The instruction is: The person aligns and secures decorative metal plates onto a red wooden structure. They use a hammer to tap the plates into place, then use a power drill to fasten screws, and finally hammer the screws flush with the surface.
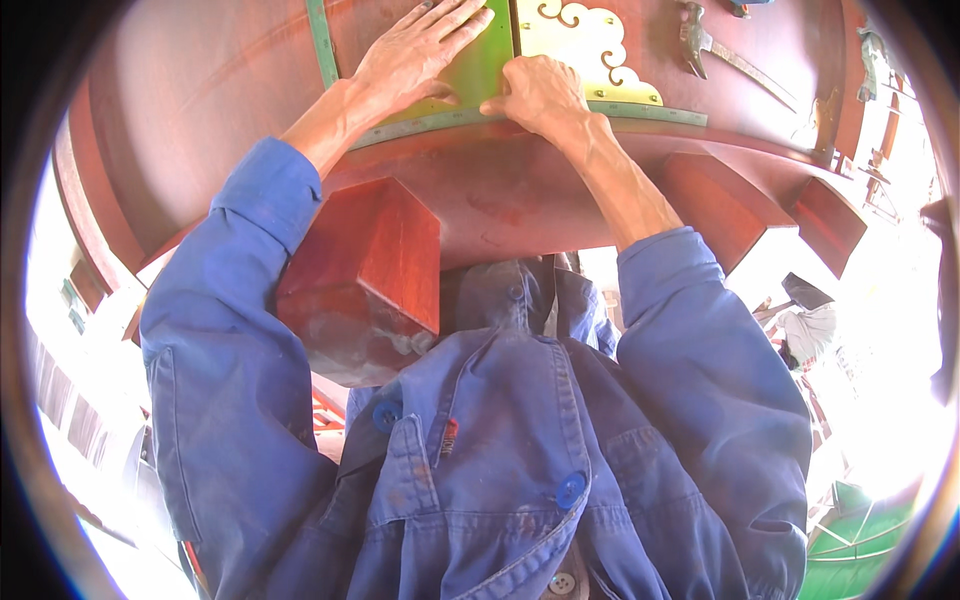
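My left hand lies flat, fingers spread, on a green-tinted metal plate fixed to a dark red lacquered wooden piece. My right hand is curled, its fingertips pressing the lower edge of that plate where it meets a metal trim strip. Just right of it sits a brass ornamental fitting with scrolled edges. Both forearms reach up from blue work-jacket sleeves. Whether the right hand holds anything small is hidden.
A hammer rests on the red wood at the upper right. Red wooden feet jut from the piece's underside. A metal strip runs up the left. Bright washed-out floor lies around, with something green at the lower right.
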A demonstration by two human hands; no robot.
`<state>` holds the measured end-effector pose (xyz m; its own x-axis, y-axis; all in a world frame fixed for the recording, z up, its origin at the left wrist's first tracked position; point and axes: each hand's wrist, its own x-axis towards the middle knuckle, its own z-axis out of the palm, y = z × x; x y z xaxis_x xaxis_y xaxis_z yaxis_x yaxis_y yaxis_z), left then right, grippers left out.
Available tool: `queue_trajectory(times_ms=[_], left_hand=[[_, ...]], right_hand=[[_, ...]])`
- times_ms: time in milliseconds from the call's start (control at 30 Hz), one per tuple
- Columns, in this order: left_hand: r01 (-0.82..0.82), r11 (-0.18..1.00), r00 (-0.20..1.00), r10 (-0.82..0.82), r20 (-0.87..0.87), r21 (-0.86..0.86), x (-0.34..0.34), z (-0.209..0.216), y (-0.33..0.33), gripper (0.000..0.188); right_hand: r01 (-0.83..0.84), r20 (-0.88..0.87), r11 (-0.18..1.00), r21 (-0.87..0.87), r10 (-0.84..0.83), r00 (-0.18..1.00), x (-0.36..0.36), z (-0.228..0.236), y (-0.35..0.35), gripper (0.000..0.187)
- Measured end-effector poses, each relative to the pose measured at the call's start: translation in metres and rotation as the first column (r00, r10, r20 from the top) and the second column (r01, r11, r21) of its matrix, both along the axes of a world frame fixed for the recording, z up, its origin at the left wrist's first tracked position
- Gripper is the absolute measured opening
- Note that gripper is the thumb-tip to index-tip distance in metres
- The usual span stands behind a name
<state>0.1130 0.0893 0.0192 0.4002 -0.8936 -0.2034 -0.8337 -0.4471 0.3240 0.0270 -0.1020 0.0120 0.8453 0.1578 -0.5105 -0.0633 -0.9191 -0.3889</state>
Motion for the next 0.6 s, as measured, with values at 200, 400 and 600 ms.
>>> queue_trajectory(times_ms=[200, 400, 600], left_hand=[[0.008, 1.0, 0.999, -0.009, 0.033, 0.014, -0.002, -0.005, -0.001, 0.114], [0.012, 1.0, 1.0, -0.012, 0.011, 0.018, -0.002, 0.0, -0.003, 0.113], [0.003, 1.0, 0.998, -0.003, -0.068, 0.004, 0.003, 0.006, -0.007, 0.106]], right_hand=[[-0.01, 0.009, 1.0, 0.009, 0.01, 1.0, 0.0, -0.001, -0.002, 0.038], [0.008, 0.01, 1.0, 0.018, -0.008, 1.0, -0.001, -0.002, -0.003, 0.037], [0.034, -0.036, 0.999, -0.015, -0.035, 0.999, -0.001, 0.002, -0.002, 0.036]])
